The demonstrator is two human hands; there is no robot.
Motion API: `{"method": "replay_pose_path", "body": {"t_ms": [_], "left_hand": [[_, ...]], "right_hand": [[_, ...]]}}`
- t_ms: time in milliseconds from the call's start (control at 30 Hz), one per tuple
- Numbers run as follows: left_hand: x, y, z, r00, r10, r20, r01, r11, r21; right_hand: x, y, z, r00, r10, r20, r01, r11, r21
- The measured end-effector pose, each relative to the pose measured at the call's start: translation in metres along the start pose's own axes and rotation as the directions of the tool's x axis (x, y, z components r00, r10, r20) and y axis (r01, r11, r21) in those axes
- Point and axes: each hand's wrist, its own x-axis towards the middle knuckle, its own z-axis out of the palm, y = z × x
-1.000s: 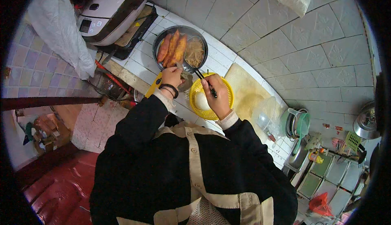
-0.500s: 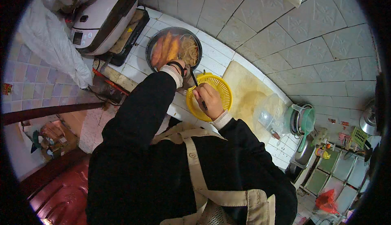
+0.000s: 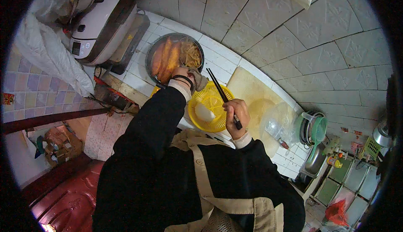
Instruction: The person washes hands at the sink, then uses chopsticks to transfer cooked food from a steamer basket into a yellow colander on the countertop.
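A round dark pot (image 3: 150, 69) holds several long orange pieces of food (image 3: 168, 57), perhaps sweet potatoes, and a heap of brownish stringy food (image 3: 190, 55). My left hand (image 3: 183, 76) is closed on a grey cloth (image 3: 199, 80) at the pot's near rim. Beside it sits a yellow plastic basket (image 3: 225, 125) with a smooth white rounded piece (image 3: 204, 112) inside; I cannot tell what it is. My right hand (image 3: 237, 115) grips black chopsticks (image 3: 217, 86) over the basket's right edge, tips pointing up and away with nothing between them.
A pale cutting board (image 3: 247, 87) lies right of the basket, with a clear plastic bag (image 3: 275, 123) on its far end. Beyond are a green strainer (image 3: 317, 127) and a sink (image 3: 315, 161). A white rice cooker (image 3: 98, 28) stands at left; a tiled wall (image 3: 268, 34) runs behind.
My right hand and the chopsticks have moved right, away from the pot. The white piece now shows in the basket. My left hand stays near the pot's rim, and the whole view has shifted slightly.
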Motion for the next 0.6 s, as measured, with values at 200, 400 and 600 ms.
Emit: {"method": "replay_pose_path", "body": {"t_ms": [200,400,600], "left_hand": [[0.027,-0.016,0.027,0.95,-0.31,0.044,0.236,0.617,-0.75],[-0.029,0.078,-0.037,0.679,-0.64,0.36,0.179,-0.331,-0.927],[-0.037,0.091,-0.045,0.702,-0.668,0.245,0.186,-0.16,-0.969]], "right_hand": [[0.016,0.018,0.011,0.992,0.093,-0.091,-0.085,0.993,0.085],[0.025,0.031,0.018,0.985,0.159,-0.062,-0.145,0.971,0.188],[0.03,0.032,0.017,0.974,0.22,-0.055,-0.204,0.955,0.216]]}}
